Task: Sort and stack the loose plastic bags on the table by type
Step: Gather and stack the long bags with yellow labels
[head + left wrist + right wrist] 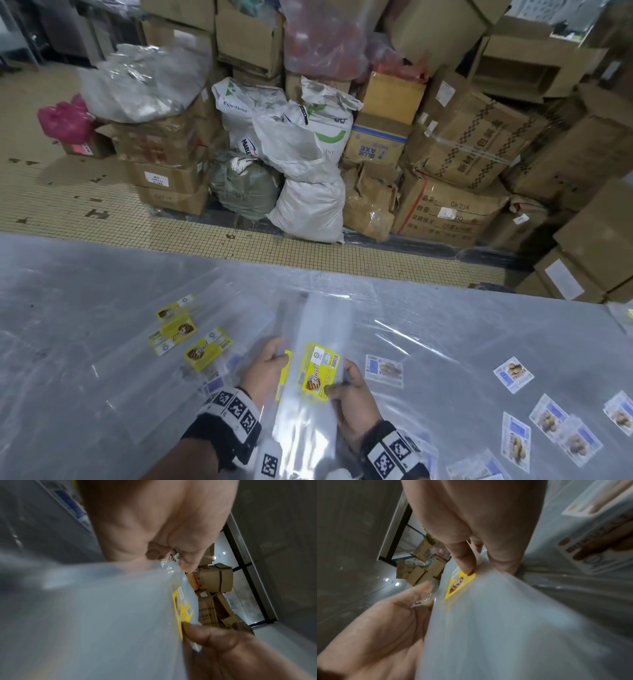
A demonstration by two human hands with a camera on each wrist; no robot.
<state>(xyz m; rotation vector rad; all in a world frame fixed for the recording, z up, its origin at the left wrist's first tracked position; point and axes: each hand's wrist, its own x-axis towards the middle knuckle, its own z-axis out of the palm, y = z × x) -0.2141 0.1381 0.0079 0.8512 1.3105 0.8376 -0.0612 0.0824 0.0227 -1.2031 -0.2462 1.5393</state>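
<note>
Both hands (267,368) (349,394) gripping yellow-label bag (318,371), between them

Stockroom, stacked cartons (455,144), sacks (308,205)

Head cam sits high, looking fwd and down over the bench (102,308), both wrists at the bottom edge, stacked cardboard boxes (462,144) across the floor beyond. Left wrist cam is v. close, looking along the left hand (154,520); right wrist cam likewise along the right hand (479,520). Both are rolled sideways and blurred. All three share the yellow-label bag (320,370) and, prob., the same boxes far off.
</note>
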